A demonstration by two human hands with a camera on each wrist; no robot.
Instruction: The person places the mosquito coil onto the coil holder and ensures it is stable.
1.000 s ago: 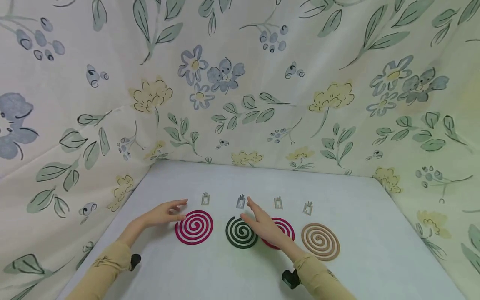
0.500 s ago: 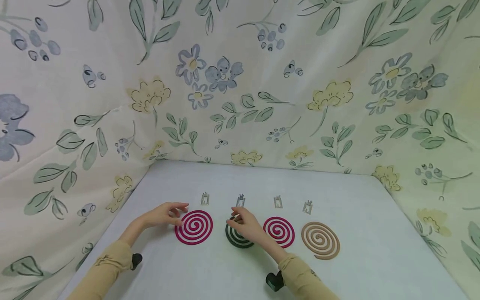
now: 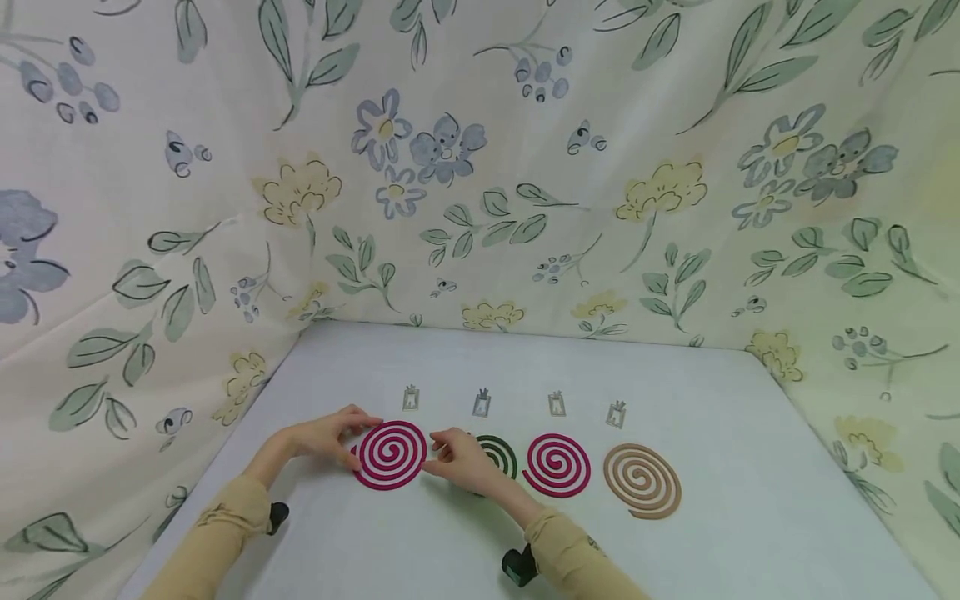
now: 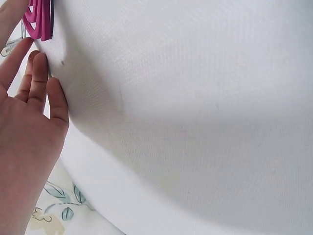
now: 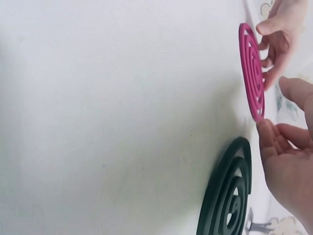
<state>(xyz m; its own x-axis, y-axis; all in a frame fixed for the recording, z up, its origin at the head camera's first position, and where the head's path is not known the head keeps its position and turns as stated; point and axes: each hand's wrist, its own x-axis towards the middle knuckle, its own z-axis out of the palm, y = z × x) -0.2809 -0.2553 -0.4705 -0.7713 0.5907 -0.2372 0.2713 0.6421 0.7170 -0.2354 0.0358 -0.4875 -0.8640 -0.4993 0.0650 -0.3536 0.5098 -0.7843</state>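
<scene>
A magenta mosquito coil point(image 3: 390, 454) lies flat on the white table between both hands. The left hand point(image 3: 330, 435) is at its left rim, thumb low and fingers high with a gap between them. From the other side the right hand point(image 3: 463, 463) reaches the coil's right rim, its fingertips right at the edge in the right wrist view. The right hand partly covers a dark green coil point(image 3: 501, 450). Part of the magenta coil point(image 4: 41, 19) shows beyond the left fingers point(image 4: 38, 81) in the left wrist view.
Right of the green coil lie another magenta coil point(image 3: 557, 465) and a tan coil point(image 3: 642, 481). Several small metal coil stands point(image 3: 482, 403) form a row behind the coils. A floral cloth point(image 3: 480, 208) hangs around the table point(image 3: 480, 550) at the back and sides.
The right hand has moved left across the green coil to the magenta coil's right rim. The left hand's thumb and fingers have shifted slightly to spread along the left rim.
</scene>
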